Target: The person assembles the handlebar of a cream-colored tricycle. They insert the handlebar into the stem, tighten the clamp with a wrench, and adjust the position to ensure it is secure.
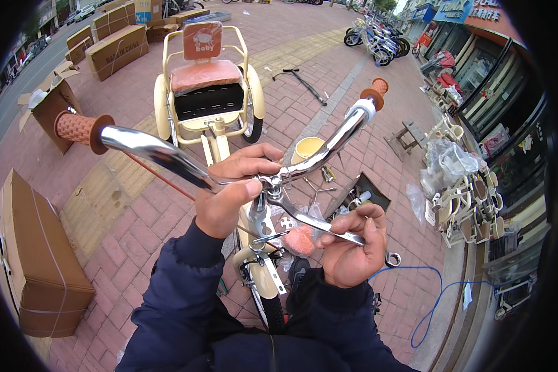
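Chrome handlebars (161,155) with brown textured grips (79,129) stretch across the middle of the head view, mounted on a cream tricycle (263,276). My left hand (226,192) is closed around the bar at its centre, the thumb lying next to the clamp (271,183). In my right hand (356,248), fingers pinch a shiny ring spanner (313,221). The spanner's far end reaches up to the clamp, where its exact seating is hard to see. Its free ring end sticks out below my right palm. Behind the bars stands the tricycle's orange padded seat (206,75).
An open toolbox (369,192), a cream cup-shaped container (308,149) and a floor pump (304,85) lie ahead on brick paving. Cardboard boxes (40,266) stand left. Right are a small stool (408,137), piled cream parts (471,211) and a blue hose (437,269).
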`<state>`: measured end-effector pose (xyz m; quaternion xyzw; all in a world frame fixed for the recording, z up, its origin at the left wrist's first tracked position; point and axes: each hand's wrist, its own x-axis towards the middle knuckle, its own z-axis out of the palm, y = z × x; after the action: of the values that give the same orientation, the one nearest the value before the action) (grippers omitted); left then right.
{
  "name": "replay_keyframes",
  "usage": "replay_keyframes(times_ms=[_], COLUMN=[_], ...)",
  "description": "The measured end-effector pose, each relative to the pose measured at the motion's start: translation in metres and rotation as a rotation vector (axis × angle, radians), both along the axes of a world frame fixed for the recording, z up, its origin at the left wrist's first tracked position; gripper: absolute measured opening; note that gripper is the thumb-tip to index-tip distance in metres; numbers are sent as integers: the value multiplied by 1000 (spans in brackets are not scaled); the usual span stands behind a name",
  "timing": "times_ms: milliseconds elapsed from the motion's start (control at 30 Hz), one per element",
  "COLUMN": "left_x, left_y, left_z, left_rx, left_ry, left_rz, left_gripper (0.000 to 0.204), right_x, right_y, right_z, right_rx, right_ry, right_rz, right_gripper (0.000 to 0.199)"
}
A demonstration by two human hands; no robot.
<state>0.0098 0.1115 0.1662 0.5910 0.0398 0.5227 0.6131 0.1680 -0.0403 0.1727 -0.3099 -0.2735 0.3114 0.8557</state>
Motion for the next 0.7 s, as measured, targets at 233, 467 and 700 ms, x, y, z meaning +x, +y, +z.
replay_keyframes(times_ms=[233,467,700], left_x=[0,5,8], left_y=[1,-1,7], left_z=[1,6,-7], left_rx=[-9,-24,72], left_ry=[24,-21,-61], left_rz=[24,-20,12], left_gripper=[47,48,52], right_x=[54,55,31], right_y=[116,145,22], right_z=[-30,-40,-9], right_rx=[-213,-405,-195], right_ry=[442,543,56], right_rz=[696,908,53], right_gripper=[29,28,32])
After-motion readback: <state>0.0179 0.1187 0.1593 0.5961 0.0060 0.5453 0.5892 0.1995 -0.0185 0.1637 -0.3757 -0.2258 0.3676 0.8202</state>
